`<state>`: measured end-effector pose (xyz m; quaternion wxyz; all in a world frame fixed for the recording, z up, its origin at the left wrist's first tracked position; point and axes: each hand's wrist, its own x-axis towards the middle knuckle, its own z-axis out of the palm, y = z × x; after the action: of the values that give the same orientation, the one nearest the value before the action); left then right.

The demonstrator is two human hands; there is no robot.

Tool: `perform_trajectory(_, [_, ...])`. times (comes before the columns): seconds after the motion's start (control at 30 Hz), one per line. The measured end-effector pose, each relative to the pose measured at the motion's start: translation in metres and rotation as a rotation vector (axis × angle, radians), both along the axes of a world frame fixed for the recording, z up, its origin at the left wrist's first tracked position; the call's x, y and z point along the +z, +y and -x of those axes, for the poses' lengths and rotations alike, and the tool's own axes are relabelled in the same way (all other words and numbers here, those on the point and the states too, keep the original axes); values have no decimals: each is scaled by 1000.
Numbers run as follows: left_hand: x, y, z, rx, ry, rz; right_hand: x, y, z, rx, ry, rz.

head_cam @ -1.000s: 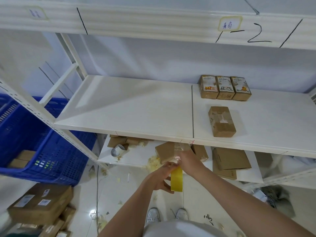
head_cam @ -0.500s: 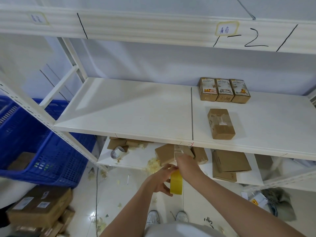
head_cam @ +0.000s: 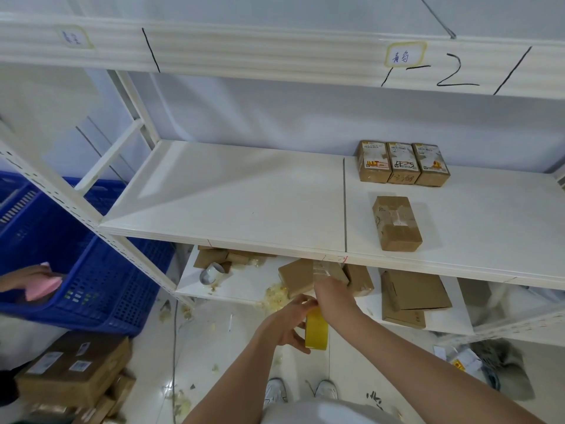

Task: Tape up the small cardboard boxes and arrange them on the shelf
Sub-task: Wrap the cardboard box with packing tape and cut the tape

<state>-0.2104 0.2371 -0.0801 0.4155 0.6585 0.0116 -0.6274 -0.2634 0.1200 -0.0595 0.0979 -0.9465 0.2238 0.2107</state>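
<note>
left hand gripping yellow packing tape roll, right hand just above pinching its clear strip, small brown cardboard box right behind

**Camera position: single head-worn view**

There is one view only, so no scene area is shared between views. The wide-angle camera sits on the person's head and faces forward and down toward the white shelf. The middle board lies close in front, seen from above; the upper board's front edge crosses the top of the frame. Both forearms enter from the bottom edge, with the left hand and right hand near the lower centre, close to the lens. The floor and the person's shoes appear directly below. Straight edges bow toward the frame borders.
</note>
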Motion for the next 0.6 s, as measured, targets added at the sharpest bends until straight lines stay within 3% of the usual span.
perform_trajectory(0.27, [-1, 0, -1, 2, 5, 11, -1, -6, 3, -46, -65, -14])
perform_trajectory(0.37, [-5, 10, 0, -39, 10, -9, 0, -13, 12, -105, -6, -49])
perform_trajectory(0.6, [-19, 44, 9, -41, 10, 16, -8, -41, 30, -435, -203, -171])
